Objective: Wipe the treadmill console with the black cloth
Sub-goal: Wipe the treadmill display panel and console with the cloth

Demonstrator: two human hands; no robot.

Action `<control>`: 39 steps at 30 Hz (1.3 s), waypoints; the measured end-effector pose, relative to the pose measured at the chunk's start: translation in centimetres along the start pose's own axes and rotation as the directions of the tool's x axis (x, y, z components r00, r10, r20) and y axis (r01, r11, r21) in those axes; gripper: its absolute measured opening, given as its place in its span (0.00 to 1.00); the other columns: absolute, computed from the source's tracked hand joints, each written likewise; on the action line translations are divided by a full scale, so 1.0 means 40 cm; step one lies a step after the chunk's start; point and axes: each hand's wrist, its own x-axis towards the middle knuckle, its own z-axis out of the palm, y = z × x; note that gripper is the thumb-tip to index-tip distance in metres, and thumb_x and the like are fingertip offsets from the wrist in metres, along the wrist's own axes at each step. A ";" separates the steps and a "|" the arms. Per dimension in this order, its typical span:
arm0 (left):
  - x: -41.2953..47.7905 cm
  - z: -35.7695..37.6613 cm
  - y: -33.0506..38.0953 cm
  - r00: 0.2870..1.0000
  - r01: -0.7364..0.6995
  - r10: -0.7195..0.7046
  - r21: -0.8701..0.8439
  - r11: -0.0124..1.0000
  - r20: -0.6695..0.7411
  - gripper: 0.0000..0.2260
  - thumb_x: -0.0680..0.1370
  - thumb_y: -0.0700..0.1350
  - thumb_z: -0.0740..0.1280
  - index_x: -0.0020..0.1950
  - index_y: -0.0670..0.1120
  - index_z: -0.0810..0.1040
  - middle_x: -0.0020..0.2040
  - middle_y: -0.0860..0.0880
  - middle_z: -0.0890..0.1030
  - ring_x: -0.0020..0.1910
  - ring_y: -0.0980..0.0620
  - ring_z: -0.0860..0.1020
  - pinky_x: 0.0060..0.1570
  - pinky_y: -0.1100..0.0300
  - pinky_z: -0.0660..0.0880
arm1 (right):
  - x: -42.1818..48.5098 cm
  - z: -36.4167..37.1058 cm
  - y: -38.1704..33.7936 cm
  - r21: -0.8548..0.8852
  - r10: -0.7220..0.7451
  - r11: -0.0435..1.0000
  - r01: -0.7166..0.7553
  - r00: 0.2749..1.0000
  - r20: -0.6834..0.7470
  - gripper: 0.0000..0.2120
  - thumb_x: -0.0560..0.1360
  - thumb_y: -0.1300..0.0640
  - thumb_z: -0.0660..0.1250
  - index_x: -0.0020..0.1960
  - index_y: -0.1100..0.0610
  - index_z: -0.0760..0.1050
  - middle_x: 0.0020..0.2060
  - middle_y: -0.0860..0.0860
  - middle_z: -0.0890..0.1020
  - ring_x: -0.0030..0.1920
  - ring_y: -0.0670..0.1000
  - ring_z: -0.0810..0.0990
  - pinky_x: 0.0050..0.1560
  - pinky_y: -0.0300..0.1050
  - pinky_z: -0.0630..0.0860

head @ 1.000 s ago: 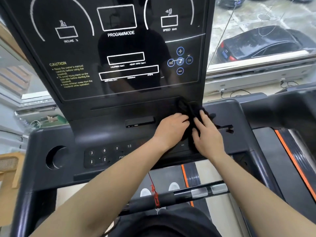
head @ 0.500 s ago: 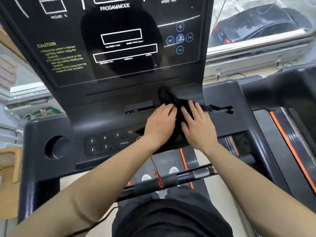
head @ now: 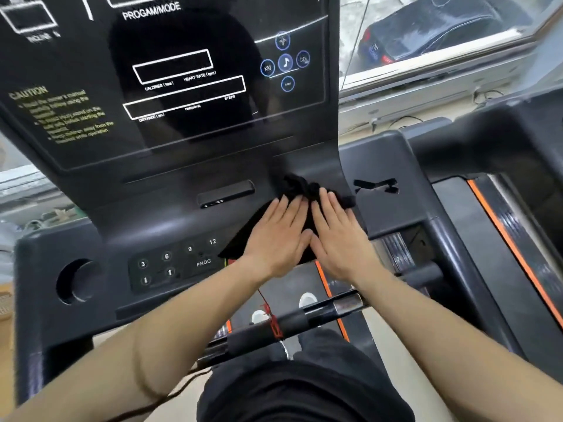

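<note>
The black treadmill console fills the view, with its glossy display panel above and a number keypad on the lower deck. The black cloth lies on the deck just right of the keypad, below the panel's lower right corner, bunched at its far end. My left hand and my right hand lie side by side, palms down on the cloth, fingers straight and pointing at the panel. Most of the cloth is hidden under them.
A round cup holder sits at the deck's left. A black handlebar with a red cord crosses below my wrists. A second treadmill's orange-striped side rail is to the right. A window shows a parked car.
Both hands have flattened onto the cloth, which they gripped bunched a second ago. They and the cloth have slid down from the panel's base onto the deck. My head has tilted down.
</note>
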 end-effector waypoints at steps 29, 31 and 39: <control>0.053 -0.013 0.034 1.000 -0.028 0.028 -0.003 1.000 -0.013 0.28 0.85 0.58 0.44 0.83 0.46 0.50 0.83 0.48 0.54 0.81 0.44 0.50 0.79 0.49 0.42 | -0.006 -0.008 0.039 -0.106 0.100 0.989 -0.102 0.995 -0.031 0.32 0.81 0.47 0.45 0.79 0.65 0.56 0.80 0.63 0.53 0.80 0.63 0.52 0.73 0.60 0.65; 0.007 0.002 0.002 0.999 -0.052 0.052 0.016 0.998 0.002 0.29 0.85 0.58 0.44 0.83 0.45 0.49 0.83 0.47 0.53 0.81 0.45 0.50 0.79 0.50 0.42 | -0.020 0.000 -0.003 -0.115 0.060 0.992 -0.060 0.998 -0.006 0.33 0.81 0.47 0.46 0.79 0.66 0.55 0.80 0.64 0.53 0.80 0.63 0.53 0.72 0.61 0.66; -0.257 0.037 -0.212 0.986 0.166 -0.166 0.016 0.986 -0.004 0.32 0.82 0.60 0.38 0.82 0.44 0.52 0.82 0.46 0.56 0.81 0.44 0.54 0.80 0.50 0.46 | 0.039 0.039 -0.291 -0.092 -0.222 0.970 0.224 0.975 0.030 0.33 0.81 0.45 0.48 0.78 0.66 0.59 0.80 0.64 0.55 0.80 0.63 0.55 0.74 0.61 0.64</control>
